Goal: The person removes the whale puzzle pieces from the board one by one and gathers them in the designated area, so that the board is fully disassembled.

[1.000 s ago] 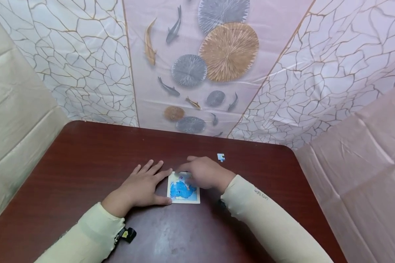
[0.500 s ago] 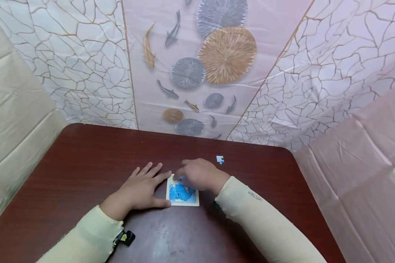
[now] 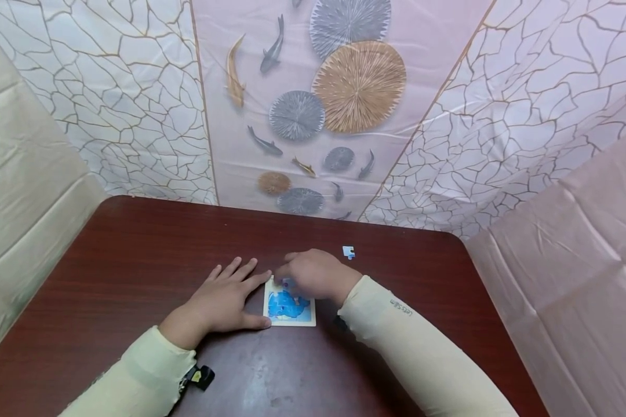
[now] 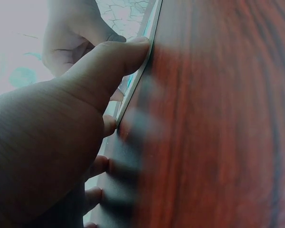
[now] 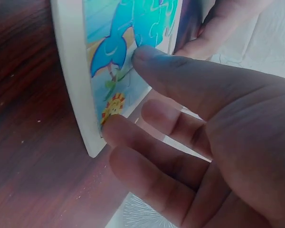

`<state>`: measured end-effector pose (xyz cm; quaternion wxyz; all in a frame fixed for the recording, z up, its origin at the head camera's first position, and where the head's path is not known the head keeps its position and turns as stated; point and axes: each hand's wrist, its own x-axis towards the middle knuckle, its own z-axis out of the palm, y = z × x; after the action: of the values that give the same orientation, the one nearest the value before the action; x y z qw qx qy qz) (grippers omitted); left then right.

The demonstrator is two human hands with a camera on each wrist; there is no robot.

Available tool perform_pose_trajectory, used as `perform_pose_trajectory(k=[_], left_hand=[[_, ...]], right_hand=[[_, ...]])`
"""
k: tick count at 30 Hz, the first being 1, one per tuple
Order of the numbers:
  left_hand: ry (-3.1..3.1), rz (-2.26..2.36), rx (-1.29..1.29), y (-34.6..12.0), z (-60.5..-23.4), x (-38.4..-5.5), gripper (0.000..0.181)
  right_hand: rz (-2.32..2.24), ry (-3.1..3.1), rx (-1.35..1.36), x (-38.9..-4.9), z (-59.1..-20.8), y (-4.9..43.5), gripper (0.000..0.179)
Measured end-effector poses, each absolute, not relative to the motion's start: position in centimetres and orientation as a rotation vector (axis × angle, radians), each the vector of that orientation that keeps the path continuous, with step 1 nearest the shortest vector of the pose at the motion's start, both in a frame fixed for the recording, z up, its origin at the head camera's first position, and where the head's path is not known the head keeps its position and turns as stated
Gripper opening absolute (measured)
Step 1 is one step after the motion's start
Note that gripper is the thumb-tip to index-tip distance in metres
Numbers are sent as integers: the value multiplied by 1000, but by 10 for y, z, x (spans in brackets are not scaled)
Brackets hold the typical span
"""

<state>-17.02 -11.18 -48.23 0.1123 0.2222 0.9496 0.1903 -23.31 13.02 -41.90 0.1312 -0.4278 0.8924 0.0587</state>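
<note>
A small square jigsaw puzzle (image 3: 290, 313) with a cream frame and a blue picture lies on the dark red table. My left hand (image 3: 220, 302) rests flat to its left, fingers spread. Thumb and index fingertip touch the frame's left corners. Over the puzzle's upper part is my right hand (image 3: 318, 277), covering its far right corner. In the right wrist view, the right thumb (image 5: 156, 61) touches the puzzle's surface. The other fingers, loosely bent, are by its edge near a printed sun (image 5: 114, 105). No loose piece shows between them.
One loose jigsaw piece (image 3: 348, 252), light blue with a dark spot, lies on the table (image 3: 177, 243) beyond the right hand. Patterned cloth (image 3: 297, 145) hangs behind the table's far edge, with plain fabric walls on both sides.
My right hand has shifted slightly left over the puzzle, its fingers moving at the upper part. My left hand keeps its place on the frame. The loose piece has stayed put.
</note>
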Motion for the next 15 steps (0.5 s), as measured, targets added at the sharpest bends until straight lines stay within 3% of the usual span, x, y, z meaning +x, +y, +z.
perform_pose_trajectory(k=[8, 15], left_hand=[[2786, 560, 655, -112, -481, -170, 106], [2787, 565, 656, -111, -480, -168, 106]], right_hand=[[200, 2606, -1138, -230, -419, 126, 49], [203, 2642, -1168, -222, -422, 132, 44]])
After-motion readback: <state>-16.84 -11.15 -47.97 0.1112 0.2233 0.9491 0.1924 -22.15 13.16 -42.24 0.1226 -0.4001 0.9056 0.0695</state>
